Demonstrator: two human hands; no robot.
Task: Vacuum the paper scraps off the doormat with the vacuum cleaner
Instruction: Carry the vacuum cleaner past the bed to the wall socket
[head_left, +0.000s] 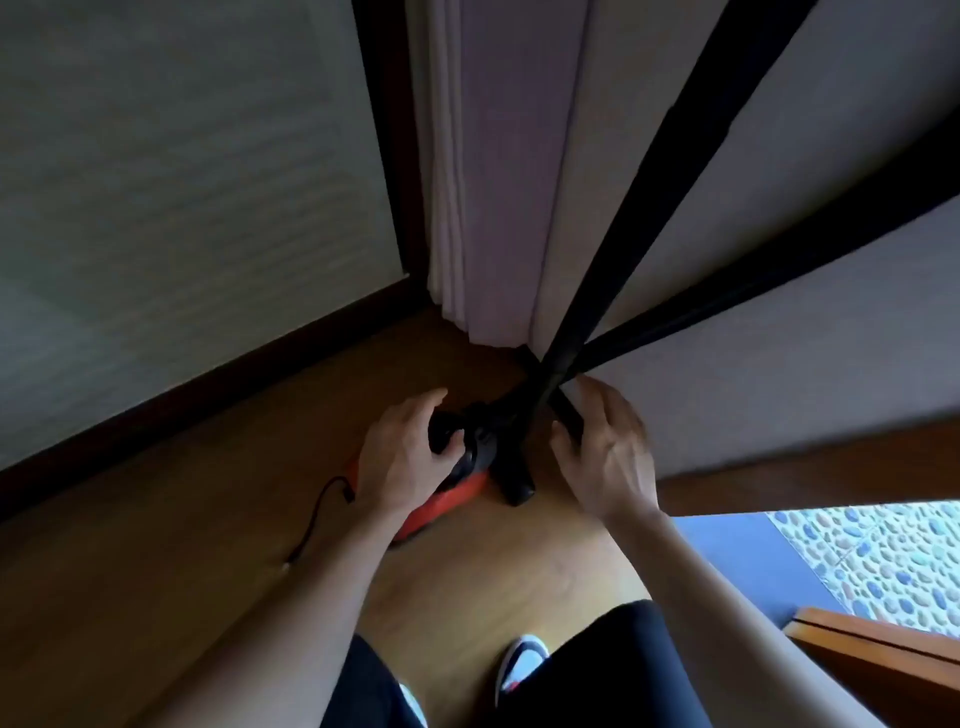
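The left hand (410, 457) is curling its grip round the vacuum cleaner (457, 488) handle; the right hand (605, 452), fingers loosely spread, is touching the black tube (566, 410) just beside it and should be closing firmly before lifting.

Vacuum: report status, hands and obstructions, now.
Left hand grips the vacuum handle. Right hand open, touching the black tube. Vacuum on floor by the curtain; cord trails left. No scraps in view.
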